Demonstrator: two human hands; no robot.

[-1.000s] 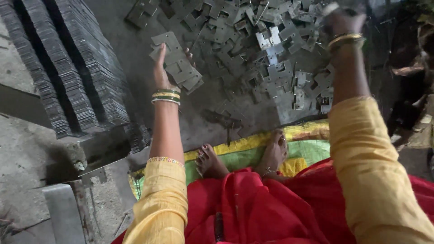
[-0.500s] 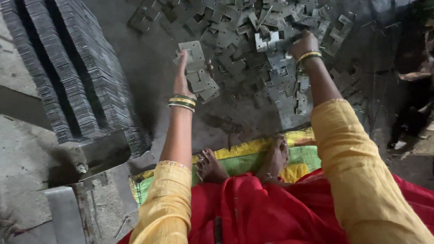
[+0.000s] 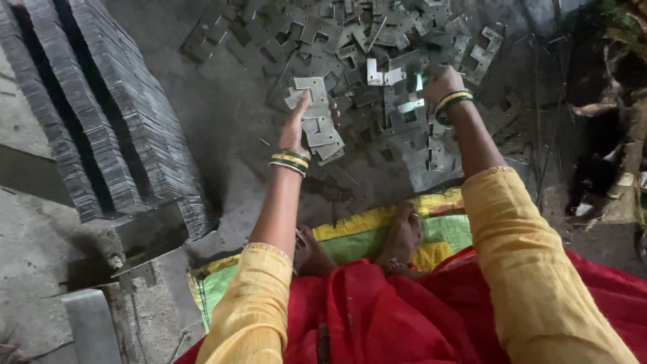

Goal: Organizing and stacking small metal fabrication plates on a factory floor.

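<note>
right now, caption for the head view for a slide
Left hand holds stacked metal plates; right hand reaches into the loose pile.

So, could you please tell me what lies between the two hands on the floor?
In the head view, loose notched metal plates from the scattered heap lie between the left hand, which holds a small stack of plates, and the right hand.
</note>
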